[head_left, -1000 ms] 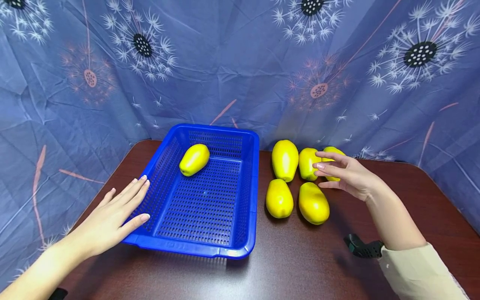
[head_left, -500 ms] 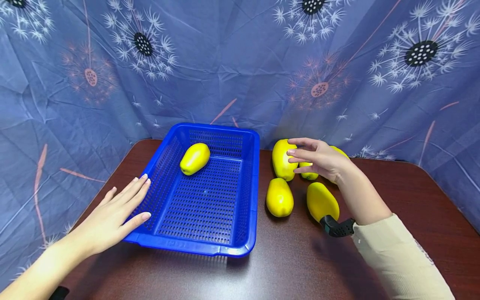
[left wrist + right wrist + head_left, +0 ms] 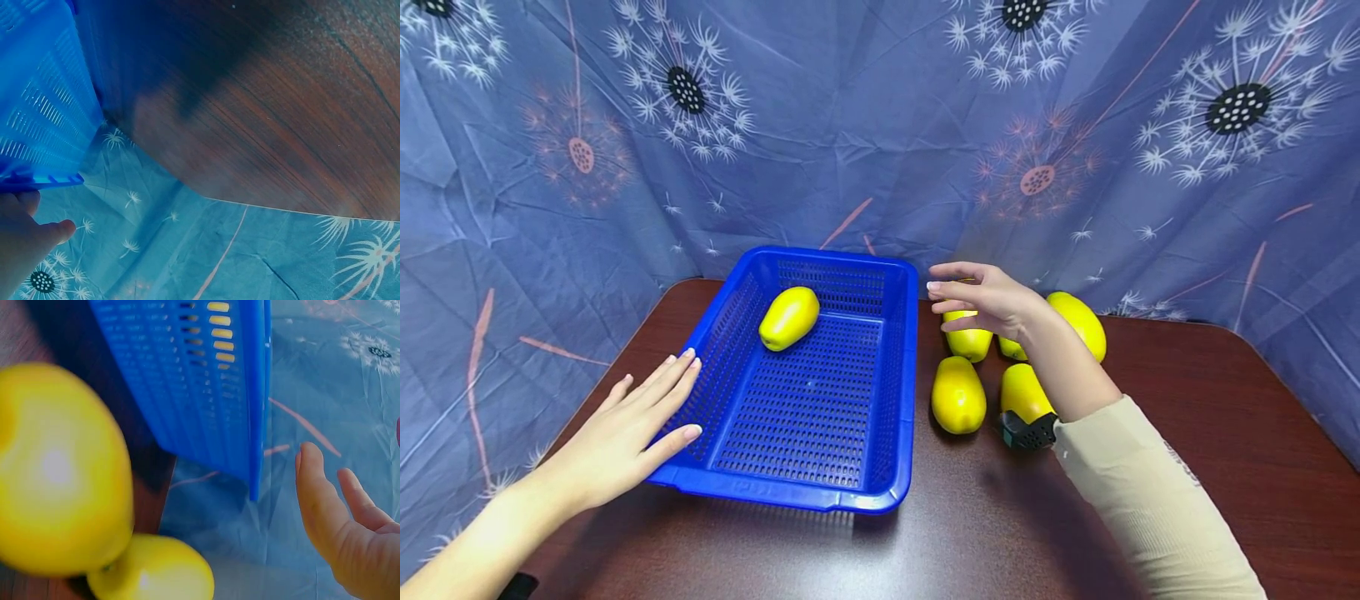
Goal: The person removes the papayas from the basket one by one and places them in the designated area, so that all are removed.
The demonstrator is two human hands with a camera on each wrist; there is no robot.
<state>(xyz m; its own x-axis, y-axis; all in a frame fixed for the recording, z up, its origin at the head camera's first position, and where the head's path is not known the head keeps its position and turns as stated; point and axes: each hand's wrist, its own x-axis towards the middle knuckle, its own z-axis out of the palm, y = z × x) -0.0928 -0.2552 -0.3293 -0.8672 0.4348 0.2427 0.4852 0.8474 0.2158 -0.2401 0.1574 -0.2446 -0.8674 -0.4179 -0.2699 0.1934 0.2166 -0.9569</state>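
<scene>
A blue plastic basket (image 3: pixel 775 496) stands on the left half of the table, with one yellow papaya-shaped fruit (image 3: pixel 790 318) lying inside at its far left. My left hand (image 3: pixel 625 433) rests flat on the basket's left rim, fingers straight and thumb spread. Several more such fruits lie right of the basket, among them a near one (image 3: pixel 958 396) and one at the far right (image 3: pixel 1078 325). Over the back left fruit (image 3: pixel 968 343) hovers my right hand (image 3: pixel 988 300), its fingers apart and holding nothing. In the right wrist view, this hand's fingers (image 3: pixel 312 487) point toward the basket's side.
A black wrist device (image 3: pixel 1028 429) hangs below the right wrist and partly covers a fruit (image 3: pixel 1024 387). The brown wooden table (image 3: pixel 1225 433) reaches back to a blue dandelion-print cloth (image 3: pixel 880 125), which also hangs along both sides.
My right hand has moved left, from above the far right fruits toward the basket's right rim. The left hand, basket and fruits have stayed put.
</scene>
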